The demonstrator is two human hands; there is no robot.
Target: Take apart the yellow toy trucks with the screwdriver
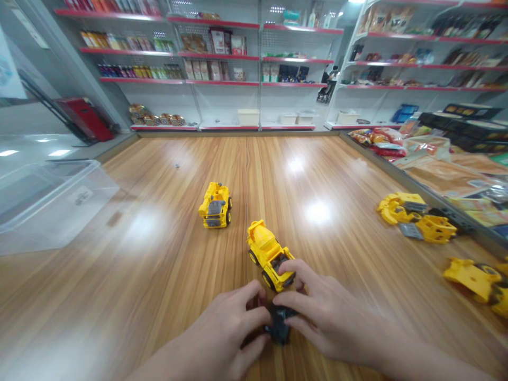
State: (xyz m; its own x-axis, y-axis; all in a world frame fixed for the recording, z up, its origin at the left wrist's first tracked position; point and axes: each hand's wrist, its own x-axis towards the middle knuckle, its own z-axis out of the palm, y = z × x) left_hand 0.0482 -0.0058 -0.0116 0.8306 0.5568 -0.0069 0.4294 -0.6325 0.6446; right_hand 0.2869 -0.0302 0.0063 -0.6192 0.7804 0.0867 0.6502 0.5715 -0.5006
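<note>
A yellow toy cement mixer truck (pixel 266 251) stands on the table just beyond my hands, angled with its cab toward me. My right hand (pixel 323 312) has its index finger on the cab, while its other fingers close on a small black piece (pixel 281 324). From the other side, my left hand (pixel 238 325) curls its fingers onto the same piece. Fingers partly cover this piece, so its exact kind is unclear. Farther off to the left stands a yellow toy crane truck (pixel 215 206) with a grey panel.
Yellow toy vehicle parts (pixel 436 229) and another yellow part (pixel 472 278) lie on the right side. A clear plastic bin (pixel 51 203) stands at left. Bagged goods (pixel 428 153) lie past the table's right edge. Stocked shelves (pixel 222 55) line the back.
</note>
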